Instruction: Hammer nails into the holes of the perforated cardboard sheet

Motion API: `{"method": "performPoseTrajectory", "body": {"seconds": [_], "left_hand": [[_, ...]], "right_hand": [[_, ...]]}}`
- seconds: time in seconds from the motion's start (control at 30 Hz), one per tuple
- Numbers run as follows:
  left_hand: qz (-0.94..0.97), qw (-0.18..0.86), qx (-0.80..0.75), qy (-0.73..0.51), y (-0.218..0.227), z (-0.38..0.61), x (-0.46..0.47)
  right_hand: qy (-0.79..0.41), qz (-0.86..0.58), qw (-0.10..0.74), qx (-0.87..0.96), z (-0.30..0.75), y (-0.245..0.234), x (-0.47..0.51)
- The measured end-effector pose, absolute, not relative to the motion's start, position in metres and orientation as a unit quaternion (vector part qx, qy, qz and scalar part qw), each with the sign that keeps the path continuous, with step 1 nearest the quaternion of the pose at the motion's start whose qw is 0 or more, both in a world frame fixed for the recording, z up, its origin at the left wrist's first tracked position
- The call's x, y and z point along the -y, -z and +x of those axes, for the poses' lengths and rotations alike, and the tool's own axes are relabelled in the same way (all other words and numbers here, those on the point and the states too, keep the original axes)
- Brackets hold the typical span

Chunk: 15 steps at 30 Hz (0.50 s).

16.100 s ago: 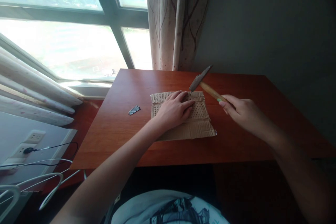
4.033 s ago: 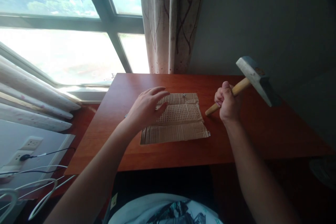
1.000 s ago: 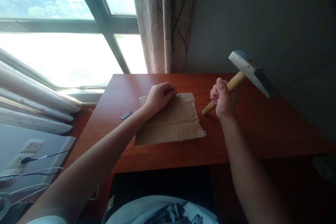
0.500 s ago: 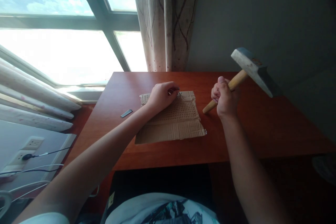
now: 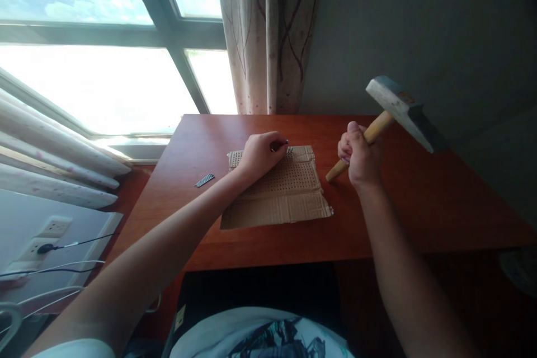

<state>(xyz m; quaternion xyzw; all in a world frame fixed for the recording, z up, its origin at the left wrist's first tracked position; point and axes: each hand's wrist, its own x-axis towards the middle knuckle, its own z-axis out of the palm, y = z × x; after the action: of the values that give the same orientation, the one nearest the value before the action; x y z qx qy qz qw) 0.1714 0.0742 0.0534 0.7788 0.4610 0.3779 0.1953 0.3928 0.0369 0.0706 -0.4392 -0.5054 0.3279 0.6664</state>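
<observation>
My right hand (image 5: 364, 154) is wrapped round the wooden handle of a hammer (image 5: 403, 109), its metal head raised above the table on the right. Over the far part of a perforated board (image 5: 293, 179), my left hand (image 5: 262, 154) is closed in a pinch at what looks like a nail, largely hidden by the fingers. Several thin nails (image 5: 290, 150) stand up close beside those fingertips. Under the board lies a piece of brown cardboard (image 5: 272, 213). A small row of loose nails (image 5: 205, 180) rests on the table, left of the board.
The reddish-brown wooden table (image 5: 411, 207) reaches the wall at the back. A window (image 5: 100, 84) and curtains (image 5: 268, 33) are behind and to the left. Wall sockets (image 5: 44, 243) with a black plug and cables are at the lower left.
The view has shifted slightly, so the board and table sit a little further right. Both hands keep about the same pose, and the hammer stays raised.
</observation>
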Motion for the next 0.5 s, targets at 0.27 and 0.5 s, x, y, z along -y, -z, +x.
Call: {"method": "performPoseTrajectory", "body": {"seconds": [0.27,0.5], "left_hand": [[0.790,0.194,-0.447,-0.372,-0.051,0.170,-0.076],[0.795,0.183,-0.452,-0.360,-0.052,0.170,-0.075]], "right_hand": [[-0.345,-0.522,0.488,0.608,0.397,-0.082,-0.033],[-0.148,-0.579,0.290,0.747,0.395,-0.112,-0.024]]}}
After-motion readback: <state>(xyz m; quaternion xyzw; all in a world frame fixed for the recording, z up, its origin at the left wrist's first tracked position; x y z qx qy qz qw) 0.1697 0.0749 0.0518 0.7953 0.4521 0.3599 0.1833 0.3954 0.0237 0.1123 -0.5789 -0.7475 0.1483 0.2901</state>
